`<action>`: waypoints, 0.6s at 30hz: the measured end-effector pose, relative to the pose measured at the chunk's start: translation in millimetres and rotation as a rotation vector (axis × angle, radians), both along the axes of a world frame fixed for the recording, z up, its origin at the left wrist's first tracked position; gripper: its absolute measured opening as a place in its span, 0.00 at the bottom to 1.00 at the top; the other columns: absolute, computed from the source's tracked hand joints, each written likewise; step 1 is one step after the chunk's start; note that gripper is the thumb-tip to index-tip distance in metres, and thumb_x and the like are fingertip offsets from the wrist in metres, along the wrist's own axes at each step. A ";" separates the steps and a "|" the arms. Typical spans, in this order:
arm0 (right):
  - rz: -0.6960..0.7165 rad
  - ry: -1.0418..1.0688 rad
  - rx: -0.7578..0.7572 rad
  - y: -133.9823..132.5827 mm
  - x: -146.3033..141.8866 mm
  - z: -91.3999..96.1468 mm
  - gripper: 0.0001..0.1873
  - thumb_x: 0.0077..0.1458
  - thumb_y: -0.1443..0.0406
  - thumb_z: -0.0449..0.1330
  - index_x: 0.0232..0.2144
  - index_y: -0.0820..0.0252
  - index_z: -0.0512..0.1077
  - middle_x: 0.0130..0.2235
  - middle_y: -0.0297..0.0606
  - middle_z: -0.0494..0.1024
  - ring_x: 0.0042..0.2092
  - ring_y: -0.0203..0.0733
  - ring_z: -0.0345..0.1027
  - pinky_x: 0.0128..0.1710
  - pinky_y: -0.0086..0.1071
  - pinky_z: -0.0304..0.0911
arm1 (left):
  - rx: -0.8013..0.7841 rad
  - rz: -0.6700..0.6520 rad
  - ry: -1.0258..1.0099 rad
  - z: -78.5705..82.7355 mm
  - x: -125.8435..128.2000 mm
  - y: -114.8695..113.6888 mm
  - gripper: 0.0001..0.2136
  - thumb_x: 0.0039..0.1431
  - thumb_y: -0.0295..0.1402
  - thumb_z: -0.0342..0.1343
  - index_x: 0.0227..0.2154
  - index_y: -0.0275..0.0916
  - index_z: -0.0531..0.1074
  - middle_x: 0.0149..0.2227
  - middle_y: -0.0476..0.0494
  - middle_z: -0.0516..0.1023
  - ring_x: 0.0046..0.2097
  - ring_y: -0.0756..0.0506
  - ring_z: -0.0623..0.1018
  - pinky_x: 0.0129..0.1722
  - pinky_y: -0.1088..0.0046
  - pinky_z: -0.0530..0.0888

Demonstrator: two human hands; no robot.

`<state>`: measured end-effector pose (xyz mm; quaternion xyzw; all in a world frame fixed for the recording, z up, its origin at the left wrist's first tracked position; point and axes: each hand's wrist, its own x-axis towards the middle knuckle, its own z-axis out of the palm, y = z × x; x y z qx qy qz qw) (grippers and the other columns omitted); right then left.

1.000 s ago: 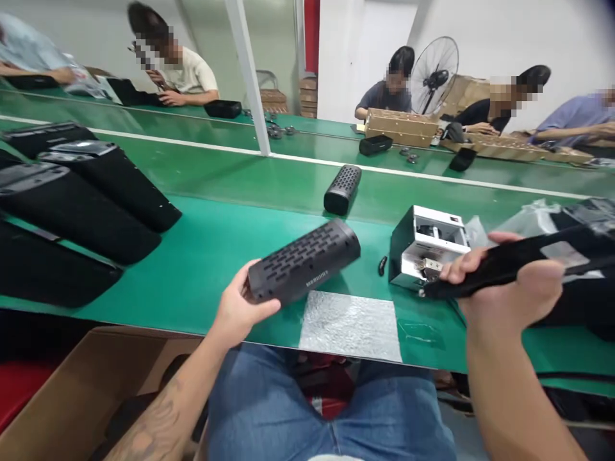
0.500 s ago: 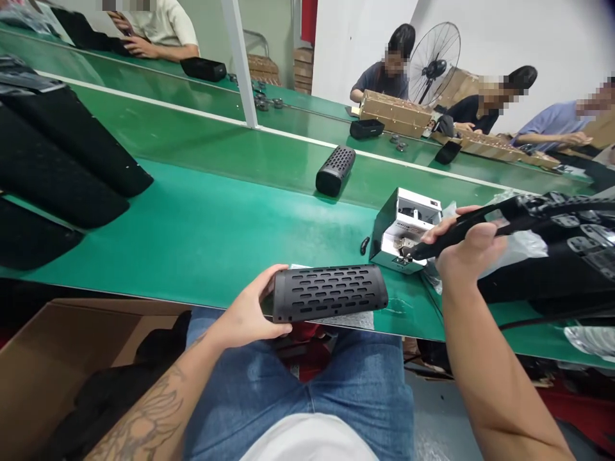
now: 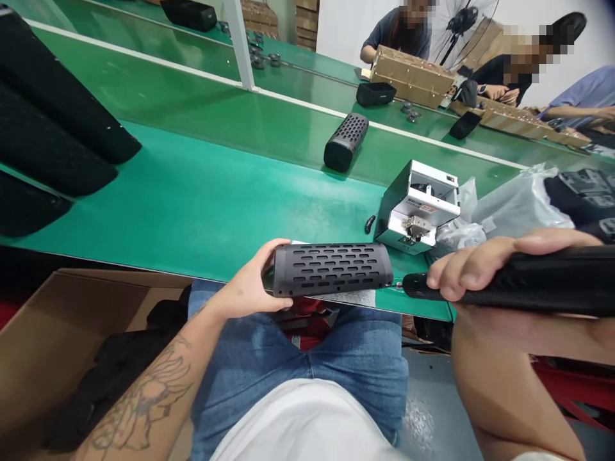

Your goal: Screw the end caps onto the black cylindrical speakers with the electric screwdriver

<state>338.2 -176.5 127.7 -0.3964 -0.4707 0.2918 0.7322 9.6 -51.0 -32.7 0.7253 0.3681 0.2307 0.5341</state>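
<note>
Left hand (image 3: 252,285) grips one end of the speaker (image 3: 333,269), thumb along the lower edge, fingers around the upper; slotted face up. Speaker located at the front edge of the counter (image 3: 216,192), over the bubble sheet (image 3: 362,298); whether it rests on the sheet cannot be told. Right hand (image 3: 490,259) closed around the black driver (image 3: 552,278), held about level, tip at the speaker's free end near the lower corner. Contact there unresolved: touching or just short of it. Machine (image 3: 418,211) stands beyond on the counter; second speaker (image 3: 346,142) farther off, well apart from both hands.

Failure modes, judged:
1. Tip skids. Likely cause: driver meeting the speaker at a slant. Result: a scratch.
2. Speaker twists or slides. Likely cause: support at one end only, any push arriving at the other; the sheet could also shift.
3. Speaker drops. Likely cause: loosened left grip so close to the front edge, with the lap (image 3: 240,346) just beyond it.
</note>
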 end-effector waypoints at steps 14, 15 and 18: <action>0.039 -0.046 0.001 18.7 -11.8 -13.9 0.36 0.45 0.31 0.73 0.38 0.55 0.85 0.23 0.35 0.78 0.19 0.47 0.70 0.20 0.43 0.71 | -0.001 -0.013 -0.033 6.6 4.5 -1.4 0.52 0.48 0.35 0.76 0.73 0.46 0.54 0.66 0.36 0.74 0.66 0.34 0.79 0.65 0.62 0.78; 0.035 -0.045 -0.002 19.5 -13.2 -13.8 0.36 0.45 0.31 0.72 0.36 0.55 0.85 0.22 0.35 0.77 0.18 0.47 0.70 0.20 0.43 0.71 | 0.001 -0.016 -0.036 6.2 4.5 -1.4 0.52 0.48 0.36 0.75 0.73 0.46 0.54 0.67 0.36 0.74 0.66 0.34 0.79 0.65 0.62 0.78; 0.054 -0.036 -0.005 21.8 -12.2 -14.4 0.35 0.45 0.31 0.73 0.36 0.55 0.84 0.22 0.34 0.78 0.18 0.47 0.70 0.20 0.43 0.71 | 0.000 -0.015 -0.034 5.8 4.6 -1.1 0.52 0.48 0.36 0.76 0.74 0.46 0.54 0.67 0.35 0.73 0.65 0.33 0.79 0.65 0.61 0.78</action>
